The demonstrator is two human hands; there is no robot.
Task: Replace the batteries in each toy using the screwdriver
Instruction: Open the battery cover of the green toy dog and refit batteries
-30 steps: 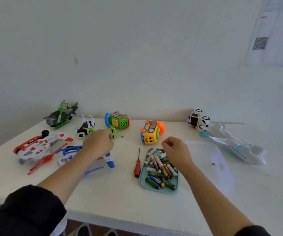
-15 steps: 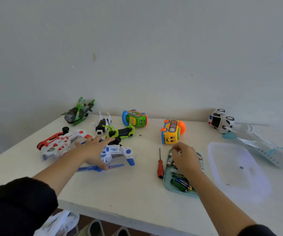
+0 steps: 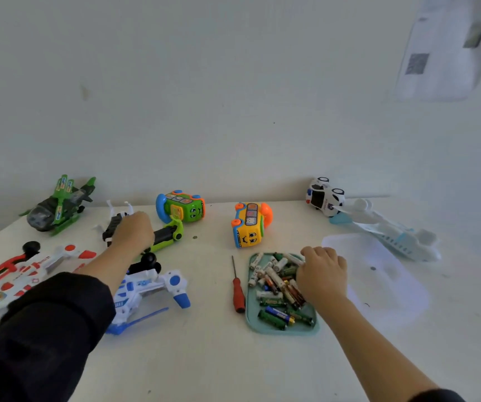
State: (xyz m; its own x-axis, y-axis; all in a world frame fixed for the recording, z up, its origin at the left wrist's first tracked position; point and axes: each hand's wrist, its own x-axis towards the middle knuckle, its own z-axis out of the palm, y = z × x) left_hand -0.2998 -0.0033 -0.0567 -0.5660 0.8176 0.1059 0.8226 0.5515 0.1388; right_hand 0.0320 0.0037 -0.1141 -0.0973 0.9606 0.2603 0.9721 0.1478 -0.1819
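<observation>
My left hand reaches to the back left and curls over a black and white toy, right beside a green and black toy; its fingertips are hidden. My right hand sits in the teal tray of loose batteries, fingers curled and pinching one battery at the tray's far right corner. The red-handled screwdriver lies on the table just left of the tray, untouched.
A blue and white helicopter lies under my left forearm, a red and white one at far left. Along the wall stand a green helicopter, green bus, yellow bus and police car. A white plane and clear lid lie right.
My left hand left the blue and white helicopter and moved back onto the black and white toy. My right hand shifted to the tray's far right corner. The camera moved closer.
</observation>
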